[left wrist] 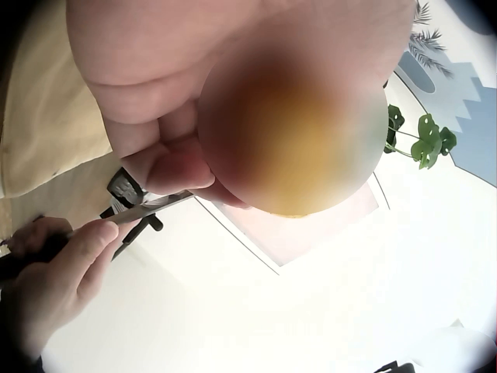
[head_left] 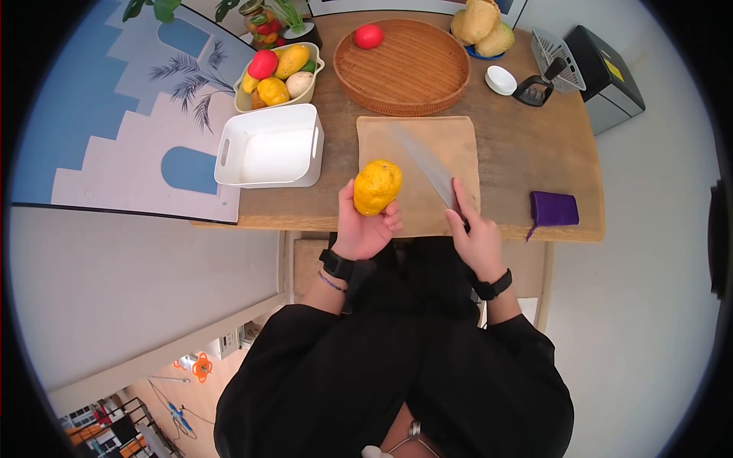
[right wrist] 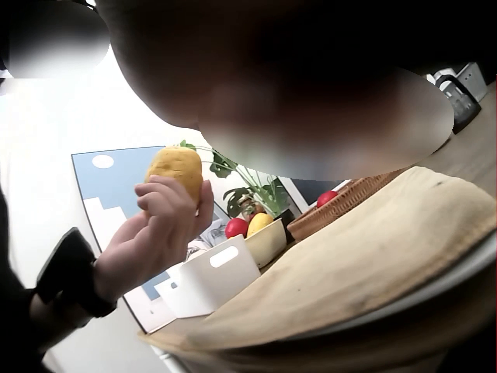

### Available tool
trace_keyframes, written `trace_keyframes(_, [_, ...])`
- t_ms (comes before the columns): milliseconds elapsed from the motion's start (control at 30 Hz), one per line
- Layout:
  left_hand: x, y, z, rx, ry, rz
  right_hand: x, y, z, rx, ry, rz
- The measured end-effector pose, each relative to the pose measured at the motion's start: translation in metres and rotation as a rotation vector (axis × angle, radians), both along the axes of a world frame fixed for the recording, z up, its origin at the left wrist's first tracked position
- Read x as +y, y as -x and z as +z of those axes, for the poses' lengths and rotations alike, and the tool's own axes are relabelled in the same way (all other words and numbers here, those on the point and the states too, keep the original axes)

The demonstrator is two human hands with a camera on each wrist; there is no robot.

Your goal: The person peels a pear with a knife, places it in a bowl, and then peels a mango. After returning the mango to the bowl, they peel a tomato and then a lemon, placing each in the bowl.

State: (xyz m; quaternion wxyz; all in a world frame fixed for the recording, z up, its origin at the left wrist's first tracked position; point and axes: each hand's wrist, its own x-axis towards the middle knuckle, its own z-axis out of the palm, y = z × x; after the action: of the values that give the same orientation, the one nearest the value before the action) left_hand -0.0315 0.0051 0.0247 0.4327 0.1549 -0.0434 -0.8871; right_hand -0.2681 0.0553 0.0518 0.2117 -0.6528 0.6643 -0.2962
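Observation:
A bumpy yellow fruit [head_left: 377,187] is gripped in the left hand [head_left: 366,229], raised above the near left part of a tan cloth-like mat [head_left: 416,141]. In the right wrist view the left hand [right wrist: 151,225] has its fingers curled round the fruit [right wrist: 175,167]. The right hand [head_left: 479,243] grips a knife [head_left: 427,166] by its handle, index finger stretched along it, the blade pointing forward and left over the mat. Fruit and blade look apart in the head view. In the left wrist view the fruit [left wrist: 295,140] is blurred.
Left of the mat stand a white bin [head_left: 271,153] and a bowl of produce [head_left: 305,93]. Behind it lies a wicker tray [head_left: 405,69] holding a red item [head_left: 369,36]. A purple pouch [head_left: 555,208], a small white bowl [head_left: 501,80] and a grey box [head_left: 611,84] are at the right.

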Motion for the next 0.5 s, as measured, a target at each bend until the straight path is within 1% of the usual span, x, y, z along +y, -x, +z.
trace_keyframes(33, [-0.001,0.001,0.004,-0.003,-0.001,0.004,0.000,-0.002,0.002,-0.003,-0.001,0.004])
trace_keyframes(100, [0.001,0.004,0.008,0.087,-0.058,-0.010,0.009,-0.006,0.006,-0.197,0.191,0.145])
trace_keyframes(133, [0.001,0.008,0.010,0.085,-0.062,-0.020,0.011,-0.007,0.005,-0.198,0.189,0.135])
trace_keyframes(200, [0.003,0.015,0.013,0.139,-0.170,0.042,0.017,-0.007,0.004,-0.004,0.059,0.336])
trace_keyframes(233, [0.004,0.016,0.010,0.136,-0.172,0.032,0.016,-0.008,-0.007,-0.006,0.058,0.325])
trace_keyframes(267, [0.004,0.015,0.007,0.240,-0.121,-0.007,0.009,-0.011,-0.027,-0.125,0.162,0.232])
trace_keyframes(300, [0.003,0.015,0.007,0.346,-0.065,-0.041,0.001,-0.015,-0.031,-0.242,0.268,0.144])
trace_keyframes(333, [0.003,0.014,0.008,0.344,-0.059,-0.039,0.000,-0.011,-0.032,-0.244,0.273,0.148])
trace_keyframes(400, [0.005,0.011,0.009,0.289,-0.050,-0.085,-0.001,-0.003,-0.027,-0.194,0.011,0.037])
trace_keyframes(433, [0.005,0.011,0.008,0.286,-0.051,-0.084,0.000,-0.004,-0.024,-0.196,0.010,0.038])
trace_keyframes(500, [0.005,0.013,0.005,0.312,-0.064,-0.082,0.005,-0.004,-0.017,-0.272,0.274,0.225])
